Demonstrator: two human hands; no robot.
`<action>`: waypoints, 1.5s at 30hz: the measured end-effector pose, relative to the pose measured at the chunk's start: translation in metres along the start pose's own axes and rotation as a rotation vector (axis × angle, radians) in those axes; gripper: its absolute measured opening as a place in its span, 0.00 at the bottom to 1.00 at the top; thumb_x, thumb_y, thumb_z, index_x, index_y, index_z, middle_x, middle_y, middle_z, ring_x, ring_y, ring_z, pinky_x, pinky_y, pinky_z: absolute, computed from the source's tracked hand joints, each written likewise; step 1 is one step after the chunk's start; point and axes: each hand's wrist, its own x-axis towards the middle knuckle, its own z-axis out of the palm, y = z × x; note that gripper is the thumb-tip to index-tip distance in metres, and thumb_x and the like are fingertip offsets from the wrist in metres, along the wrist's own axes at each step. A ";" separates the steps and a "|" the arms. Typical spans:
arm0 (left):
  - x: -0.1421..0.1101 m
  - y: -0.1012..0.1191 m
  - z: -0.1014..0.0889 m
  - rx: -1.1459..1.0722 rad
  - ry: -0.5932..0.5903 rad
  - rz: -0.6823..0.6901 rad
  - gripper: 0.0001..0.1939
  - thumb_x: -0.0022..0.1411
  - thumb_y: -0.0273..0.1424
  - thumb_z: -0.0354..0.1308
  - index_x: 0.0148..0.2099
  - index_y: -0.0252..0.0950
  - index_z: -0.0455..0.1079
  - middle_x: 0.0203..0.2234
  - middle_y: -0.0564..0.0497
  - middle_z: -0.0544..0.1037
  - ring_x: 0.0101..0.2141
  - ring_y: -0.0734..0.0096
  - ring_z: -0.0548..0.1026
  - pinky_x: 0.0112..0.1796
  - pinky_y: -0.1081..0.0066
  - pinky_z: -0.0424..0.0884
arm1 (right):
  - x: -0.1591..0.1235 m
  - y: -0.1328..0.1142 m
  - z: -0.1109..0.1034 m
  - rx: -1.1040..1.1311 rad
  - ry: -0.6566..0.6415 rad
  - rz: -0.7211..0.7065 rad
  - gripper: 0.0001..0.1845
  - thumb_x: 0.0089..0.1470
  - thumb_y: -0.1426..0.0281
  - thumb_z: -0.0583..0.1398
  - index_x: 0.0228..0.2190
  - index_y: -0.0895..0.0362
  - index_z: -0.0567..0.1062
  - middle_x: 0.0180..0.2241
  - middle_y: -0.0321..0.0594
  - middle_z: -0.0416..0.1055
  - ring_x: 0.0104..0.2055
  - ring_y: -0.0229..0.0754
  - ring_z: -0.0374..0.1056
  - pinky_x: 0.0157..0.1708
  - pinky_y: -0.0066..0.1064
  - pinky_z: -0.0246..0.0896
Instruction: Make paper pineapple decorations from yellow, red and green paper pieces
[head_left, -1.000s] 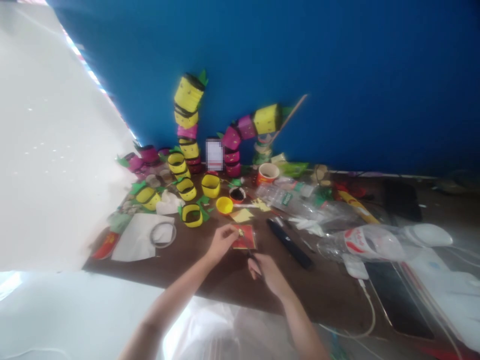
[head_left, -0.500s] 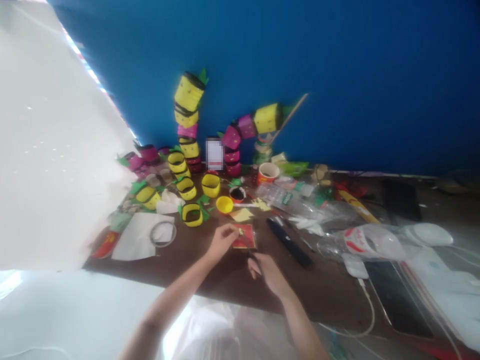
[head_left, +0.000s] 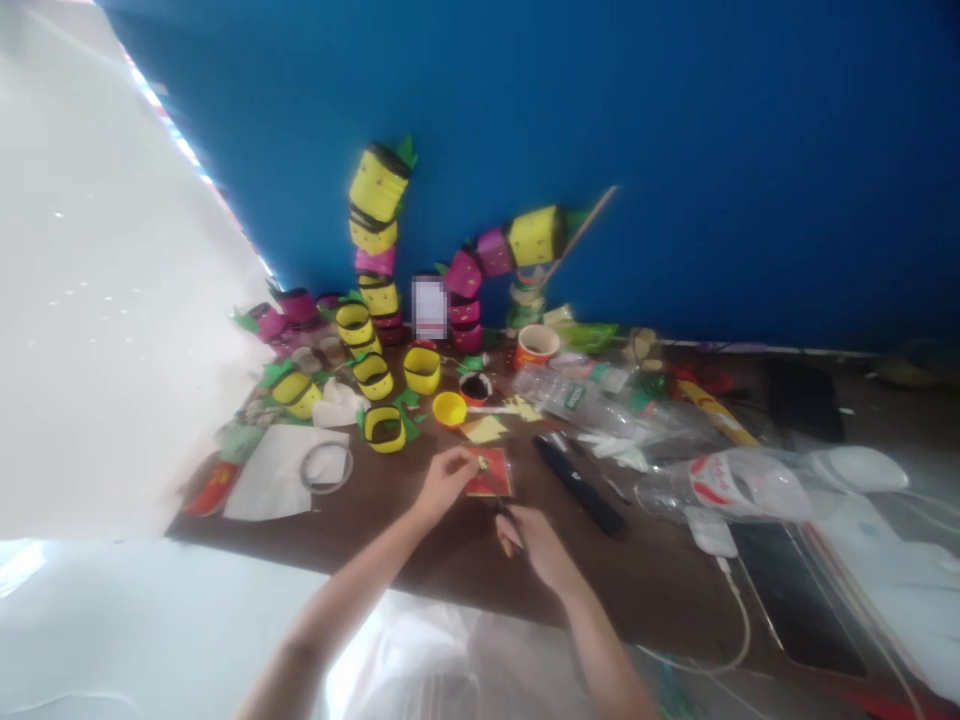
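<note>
My left hand (head_left: 448,474) is closed in a pinch on a small yellow paper piece (head_left: 483,464) above the left part of a red square card (head_left: 491,476). Just below the card, my right hand (head_left: 529,535) is wrapped round the dark handles of a pair of scissors (head_left: 504,512). The thin blades point up and left toward the yellow piece; their tips are blurred. Beyond the card lie pale yellow paper sheets (head_left: 484,430) and small yellow scraps (head_left: 523,408). A yellow bowl (head_left: 449,410) sits behind them.
Yellow cut cups (head_left: 383,430) with green leaves stand at the left, near a tape roll (head_left: 326,468) on white paper (head_left: 262,490). To the right lie a black case (head_left: 579,487), plastic bottles (head_left: 739,484) and a phone (head_left: 799,600). A blue wall (head_left: 675,150) rises behind.
</note>
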 end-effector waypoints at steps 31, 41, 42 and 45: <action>0.000 0.000 -0.001 -0.015 -0.006 0.005 0.11 0.51 0.35 0.59 0.24 0.32 0.67 0.20 0.54 0.70 0.23 0.77 0.67 0.27 0.77 0.61 | 0.002 0.003 0.001 0.026 0.008 0.027 0.20 0.53 0.62 0.54 0.15 0.58 0.63 0.13 0.32 0.61 0.18 0.33 0.56 0.23 0.27 0.48; 0.000 0.002 0.000 -0.019 0.001 0.020 0.12 0.51 0.37 0.60 0.25 0.32 0.67 0.20 0.54 0.71 0.24 0.76 0.67 0.30 0.76 0.62 | 0.003 0.006 0.001 0.040 0.007 0.025 0.19 0.53 0.63 0.54 0.15 0.57 0.62 0.13 0.32 0.61 0.18 0.33 0.56 0.22 0.26 0.48; 0.000 0.002 -0.001 -0.020 0.002 0.021 0.12 0.51 0.37 0.60 0.25 0.32 0.67 0.20 0.54 0.71 0.24 0.76 0.67 0.30 0.76 0.62 | 0.002 0.006 0.001 0.039 0.009 0.027 0.19 0.53 0.63 0.54 0.15 0.57 0.62 0.13 0.32 0.61 0.18 0.33 0.56 0.22 0.26 0.48; 0.000 0.000 -0.002 -0.026 -0.002 0.022 0.12 0.51 0.37 0.60 0.25 0.32 0.67 0.21 0.54 0.71 0.25 0.76 0.68 0.31 0.75 0.62 | 0.002 0.005 0.001 0.038 0.016 0.028 0.20 0.53 0.62 0.54 0.14 0.57 0.62 0.13 0.32 0.61 0.18 0.33 0.56 0.23 0.26 0.48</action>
